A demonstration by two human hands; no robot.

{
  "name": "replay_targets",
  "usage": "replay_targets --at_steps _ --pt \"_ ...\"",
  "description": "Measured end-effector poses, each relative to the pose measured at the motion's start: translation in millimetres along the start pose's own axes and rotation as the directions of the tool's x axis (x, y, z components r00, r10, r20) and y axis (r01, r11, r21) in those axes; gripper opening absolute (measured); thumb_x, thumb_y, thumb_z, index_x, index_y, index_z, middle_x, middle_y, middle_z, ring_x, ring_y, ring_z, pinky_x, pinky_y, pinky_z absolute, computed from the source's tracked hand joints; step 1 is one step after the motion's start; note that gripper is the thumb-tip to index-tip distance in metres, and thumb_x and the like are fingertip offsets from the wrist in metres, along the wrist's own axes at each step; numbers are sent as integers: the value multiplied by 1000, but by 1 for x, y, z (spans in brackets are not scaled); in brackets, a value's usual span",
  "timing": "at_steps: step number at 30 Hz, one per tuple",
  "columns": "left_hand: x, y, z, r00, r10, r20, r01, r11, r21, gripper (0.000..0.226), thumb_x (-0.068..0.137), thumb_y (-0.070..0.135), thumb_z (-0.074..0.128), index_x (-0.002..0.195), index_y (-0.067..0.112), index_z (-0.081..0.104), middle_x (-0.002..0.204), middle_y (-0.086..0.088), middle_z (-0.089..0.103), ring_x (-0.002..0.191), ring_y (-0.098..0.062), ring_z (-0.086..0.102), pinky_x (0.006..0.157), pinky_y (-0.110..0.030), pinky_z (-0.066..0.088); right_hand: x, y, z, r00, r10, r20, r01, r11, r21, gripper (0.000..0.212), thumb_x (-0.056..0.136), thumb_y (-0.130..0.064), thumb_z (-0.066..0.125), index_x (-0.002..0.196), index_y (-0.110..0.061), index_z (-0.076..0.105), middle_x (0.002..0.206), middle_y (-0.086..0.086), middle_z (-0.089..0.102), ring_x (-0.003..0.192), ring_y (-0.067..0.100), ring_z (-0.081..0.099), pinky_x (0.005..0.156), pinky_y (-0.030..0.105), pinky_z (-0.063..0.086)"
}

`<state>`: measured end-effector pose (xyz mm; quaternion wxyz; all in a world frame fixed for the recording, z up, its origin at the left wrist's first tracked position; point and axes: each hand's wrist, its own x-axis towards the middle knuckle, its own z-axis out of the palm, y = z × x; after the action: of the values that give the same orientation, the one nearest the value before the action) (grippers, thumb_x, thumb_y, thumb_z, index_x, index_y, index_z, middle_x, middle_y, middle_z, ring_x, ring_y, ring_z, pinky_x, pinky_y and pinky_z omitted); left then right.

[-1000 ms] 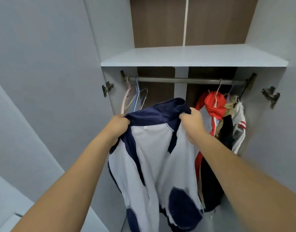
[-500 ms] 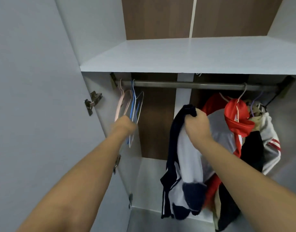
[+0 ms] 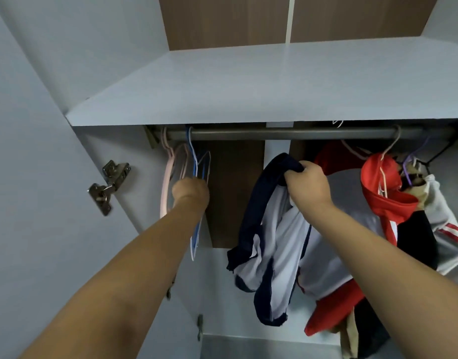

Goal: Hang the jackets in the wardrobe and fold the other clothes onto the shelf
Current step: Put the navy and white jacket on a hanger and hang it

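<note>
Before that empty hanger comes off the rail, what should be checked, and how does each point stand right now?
1. Right hand grips the navy and white jacket: ok.
2. Left hand at the empty hangers: ok.
3. Left hand holds just one hanger: cannot tell.
4. Free stretch of rail between the empty hangers and the hung clothes: ok.
5. Jacket untangled, collar findable: not ok, it hangs bunched.

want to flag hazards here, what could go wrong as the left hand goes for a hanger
The navy and white jacket hangs bunched from the right hand alone, so it could slip. The left hand is at several clustered empty hangers; pulling one may snag or unhook its neighbours from the rail.
</note>
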<state>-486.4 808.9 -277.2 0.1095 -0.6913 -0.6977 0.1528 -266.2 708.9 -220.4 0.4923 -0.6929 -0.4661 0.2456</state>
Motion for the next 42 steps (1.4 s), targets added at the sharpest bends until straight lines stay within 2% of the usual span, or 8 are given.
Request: replay_targets --at_steps 4,12,15,18,27,32,38,42 --pt "-2 1 -2 999 -28 -39 21 986 -168 25 96 14 52 116 10 66 115 -9 69 103 -27 67 64 -35 42 6 3 5 999 12 49 -11 1000 -13 28 82 -10 50 58 -16 37 50 -2 39 49 16 37 50 29 27" --pt "-74 -7 -25 950 -220 -223 15 742 -670 18 96 12 45 101 3 60 102 -19 71 98 -39 67 75 -37 49 1 9 -1 987 111 118 -111 994 -7 25 87 -12 50 62 -13 50 59 2 51 55 18 49 52 28 35" --pt "-125 -15 -38 961 -198 -191 14 730 -683 15 97 16 41 88 13 52 104 -21 69 96 -42 64 75 -38 45 5 14 -8 967 195 165 -199 980 9 20 94 -11 47 101 -3 63 95 15 64 88 31 62 80 40 53" --pt "-192 -20 -46 963 -204 -177 42 760 -649 22 98 22 40 76 21 42 96 -18 68 72 -34 52 67 -34 37 12 18 -14 939 284 195 -295 955 28 38 97 -8 47 133 3 52 127 22 59 117 39 56 102 45 46" --pt "-373 -24 -104 970 -180 -165 14 716 -698 40 105 34 35 69 19 39 67 0 49 66 -25 48 54 -34 28 -30 20 -22 903 217 370 -210 976 -62 39 96 -20 46 128 -1 57 128 19 61 117 34 60 84 37 51" --pt "-431 -17 -123 975 -168 -143 10 681 -732 41 105 36 36 69 18 43 65 -2 52 61 -19 52 50 -29 31 -43 15 -42 932 210 297 -138 959 -248 38 93 -22 56 123 1 59 102 18 64 96 35 64 70 34 45" --pt "-439 -5 -132 984 -130 -123 -11 643 -766 40 105 34 37 71 16 44 67 -2 54 63 -17 51 51 -30 32 -48 -3 -69 962 102 252 -21 953 -303 39 94 -26 52 123 0 58 119 21 63 107 40 62 85 39 50" --pt "-415 13 -124 991 -70 -118 -50 620 -783 34 103 22 40 70 13 45 69 -4 53 64 -22 50 49 -29 30 -65 -19 -77 925 -25 379 112 971 -211 12 90 -17 48 87 -9 57 85 13 59 80 30 56 68 33 39"
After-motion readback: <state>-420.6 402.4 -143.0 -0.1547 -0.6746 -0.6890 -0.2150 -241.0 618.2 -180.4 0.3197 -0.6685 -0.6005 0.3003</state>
